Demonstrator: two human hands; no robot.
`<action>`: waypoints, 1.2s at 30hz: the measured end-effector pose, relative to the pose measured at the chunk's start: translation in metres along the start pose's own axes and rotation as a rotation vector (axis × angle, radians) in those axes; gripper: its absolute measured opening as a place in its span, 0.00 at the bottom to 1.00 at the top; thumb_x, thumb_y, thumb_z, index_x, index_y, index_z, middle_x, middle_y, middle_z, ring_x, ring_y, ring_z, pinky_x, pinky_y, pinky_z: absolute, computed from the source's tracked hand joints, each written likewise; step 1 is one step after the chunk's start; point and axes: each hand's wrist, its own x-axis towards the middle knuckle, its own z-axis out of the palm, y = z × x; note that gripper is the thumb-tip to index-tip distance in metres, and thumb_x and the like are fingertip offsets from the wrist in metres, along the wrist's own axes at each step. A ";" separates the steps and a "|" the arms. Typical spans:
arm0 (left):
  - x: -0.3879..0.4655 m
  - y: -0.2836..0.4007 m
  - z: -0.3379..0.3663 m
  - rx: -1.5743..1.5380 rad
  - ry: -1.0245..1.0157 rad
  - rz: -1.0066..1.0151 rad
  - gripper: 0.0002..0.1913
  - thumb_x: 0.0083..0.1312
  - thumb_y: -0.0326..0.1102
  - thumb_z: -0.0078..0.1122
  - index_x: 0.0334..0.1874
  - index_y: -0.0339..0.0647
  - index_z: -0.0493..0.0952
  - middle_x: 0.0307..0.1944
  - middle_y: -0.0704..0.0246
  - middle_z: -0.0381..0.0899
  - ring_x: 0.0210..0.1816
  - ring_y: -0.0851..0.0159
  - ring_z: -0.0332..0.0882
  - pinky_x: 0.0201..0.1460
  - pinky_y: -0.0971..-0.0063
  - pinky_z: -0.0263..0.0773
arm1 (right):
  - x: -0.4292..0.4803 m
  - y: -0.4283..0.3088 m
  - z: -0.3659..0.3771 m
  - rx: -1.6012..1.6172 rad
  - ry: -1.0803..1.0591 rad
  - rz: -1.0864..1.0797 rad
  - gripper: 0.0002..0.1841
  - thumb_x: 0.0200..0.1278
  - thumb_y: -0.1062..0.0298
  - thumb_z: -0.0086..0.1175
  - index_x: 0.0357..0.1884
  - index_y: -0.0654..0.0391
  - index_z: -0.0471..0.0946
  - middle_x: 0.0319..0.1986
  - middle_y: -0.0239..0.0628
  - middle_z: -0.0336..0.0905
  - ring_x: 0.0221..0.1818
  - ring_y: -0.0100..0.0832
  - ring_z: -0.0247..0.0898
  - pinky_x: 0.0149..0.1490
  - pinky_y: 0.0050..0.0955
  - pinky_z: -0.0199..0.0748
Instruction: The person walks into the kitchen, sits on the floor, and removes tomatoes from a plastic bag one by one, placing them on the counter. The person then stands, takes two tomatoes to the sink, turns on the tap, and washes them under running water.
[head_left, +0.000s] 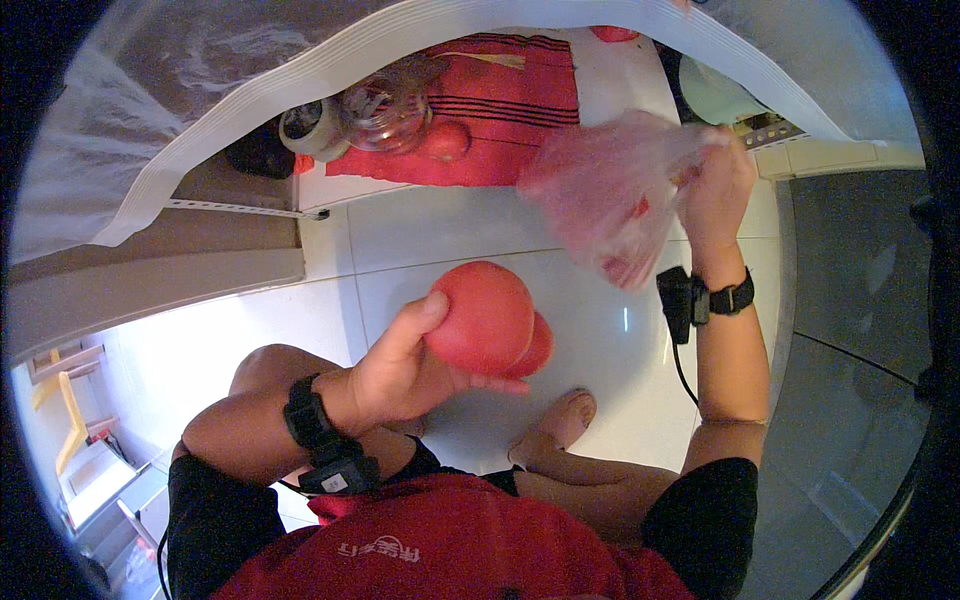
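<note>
My left hand (405, 358) holds a smooth, round orange-red tomato (480, 319), with a second one (534, 349) partly hidden behind it. The thumb presses on the near one, and the fingers run underneath. Up and to the right, my right hand (716, 191) grips the gathered top of a thin clear plastic bag (607, 180). The bag hangs blurred over the floor, before the shelf, and something red shows through it; its contents are unclear. Another round red thing (448, 141), like a tomato, lies on the red cloth (502, 90) beside a clear jar (384, 112).
A translucent plastic curtain (247, 112) with a white hem hangs across the top. Behind it, a low shelf (622, 82) bears a second jar (309, 127) and a pale green item (720, 86). A slotted metal strip (240, 210) edges the left side. Dark grey panels (855, 255) stand right.
</note>
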 end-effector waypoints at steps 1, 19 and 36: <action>0.002 -0.001 0.000 0.007 -0.001 -0.015 0.41 0.60 0.68 0.50 0.69 0.50 0.58 0.71 0.57 0.56 0.70 0.41 0.57 0.61 0.31 0.62 | -0.003 0.011 -0.002 -0.412 0.048 -0.496 0.05 0.57 0.77 0.49 0.24 0.61 0.70 0.17 0.32 0.67 0.23 0.23 0.64 0.28 0.28 0.66; 0.011 -0.016 -0.002 0.020 0.010 -0.103 0.43 0.60 0.66 0.53 0.71 0.45 0.56 0.70 0.59 0.58 0.68 0.47 0.61 0.62 0.39 0.64 | -0.131 0.027 -0.002 0.227 -0.696 0.054 0.11 0.53 0.70 0.60 0.36 0.58 0.72 0.18 0.38 0.62 0.20 0.39 0.62 0.28 0.32 0.65; 0.007 -0.026 -0.003 0.131 0.151 -0.156 0.46 0.58 0.70 0.41 0.71 0.43 0.56 0.72 0.57 0.56 0.69 0.45 0.59 0.63 0.42 0.65 | -0.166 0.110 -0.044 -0.559 -0.071 -0.086 0.13 0.49 0.81 0.55 0.38 0.60 0.80 0.40 0.44 0.81 0.44 0.47 0.76 0.54 0.38 0.73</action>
